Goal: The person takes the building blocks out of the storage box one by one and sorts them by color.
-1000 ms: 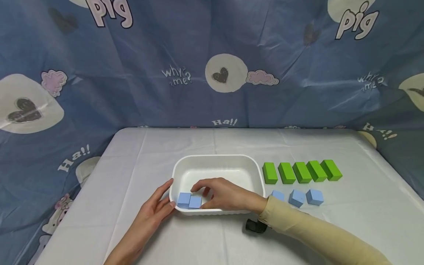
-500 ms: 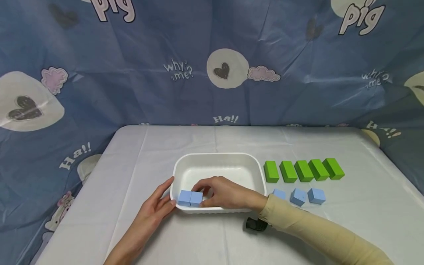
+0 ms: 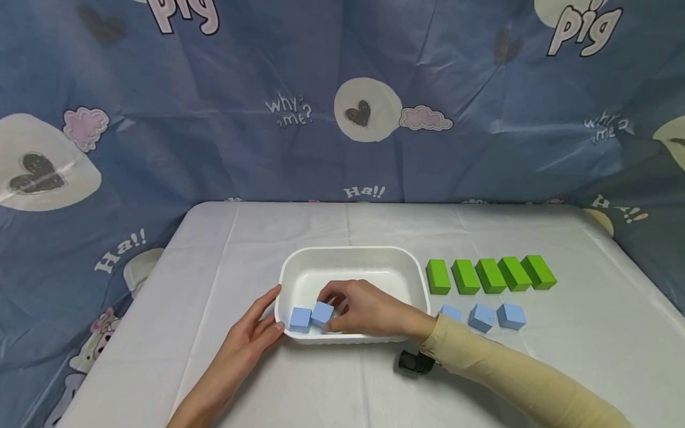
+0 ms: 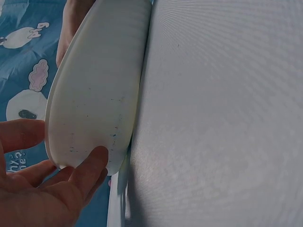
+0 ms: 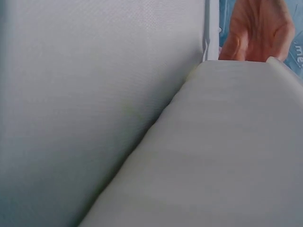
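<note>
A white plastic tray [image 3: 353, 252] stands on the table. My left hand [image 3: 251, 333] cups its near left corner from outside, fingers fairly straight; in the left wrist view the fingertips [image 4: 97, 156] lie against the outer wall. My right hand [image 3: 369, 309] reaches into the tray and pinches a light blue cube [image 3: 321, 314] between thumb and fingers. That cube sits turned at an angle, beside a second blue cube [image 3: 300, 320] in the near left corner. In the right wrist view the tray's outer wall [image 5: 203, 151] hides the right hand's fingers.
Several green blocks [image 3: 464, 277] stand in a row right of the tray. Nearer lie three blue cubes [image 3: 482, 318], one partly behind the right sleeve [image 3: 497, 362]. A black device [image 3: 416, 362] is below the right wrist. A printed blue cloth [image 3: 321, 166] hangs behind the table.
The right hand has shifted slightly right and up with its blue cube, which has turned from flush against the other cube to an angle. The left hand stays at the tray's corner.
</note>
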Demonstrator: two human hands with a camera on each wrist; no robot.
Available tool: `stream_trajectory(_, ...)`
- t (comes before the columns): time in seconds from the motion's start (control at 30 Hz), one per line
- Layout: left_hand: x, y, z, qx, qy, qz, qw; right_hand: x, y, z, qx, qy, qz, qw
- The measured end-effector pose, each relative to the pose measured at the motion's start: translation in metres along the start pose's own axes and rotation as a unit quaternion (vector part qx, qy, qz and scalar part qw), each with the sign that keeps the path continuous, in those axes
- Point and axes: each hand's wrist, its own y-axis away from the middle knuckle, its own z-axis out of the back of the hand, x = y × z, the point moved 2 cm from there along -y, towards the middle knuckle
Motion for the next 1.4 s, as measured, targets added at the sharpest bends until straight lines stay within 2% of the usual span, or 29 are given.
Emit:
stream_trajectory(0.1,0.000,-0.001,0.000,-0.001,-0.004,-0.002,1.0000,-0.001,0.001,0.002,-0.011,-0.029,-0.002,1.000)
stream_trajectory(0.27,0.001,-0.001,0.000,-0.001,-0.003,-0.004,1.0000,0.001,0.005,0.005,-0.026,-0.078,0.020,0.996)
stream_trajectory(0.43,0.002,-0.001,0.000,0.001,0.001,-0.010,1.0000,0.003,0.010,0.010,-0.049,-0.091,0.039,0.994)
stream_trajectory(0.7,0.000,-0.001,0.000,0.000,-0.004,-0.015,0.9999,0.013,0.026,0.031,-0.085,-0.135,0.061,0.985)
stream_trajectory(1.07,-0.002,0.000,0.000,0.000,-0.005,-0.006,1.0000,-0.004,0.050,0.057,-0.103,-0.104,0.084,0.986)
stream_trajectory(1.4,-0.003,0.001,0.001,0.000,-0.010,-0.003,0.9999,-0.015,0.078,0.081,-0.124,-0.073,0.038,0.989)
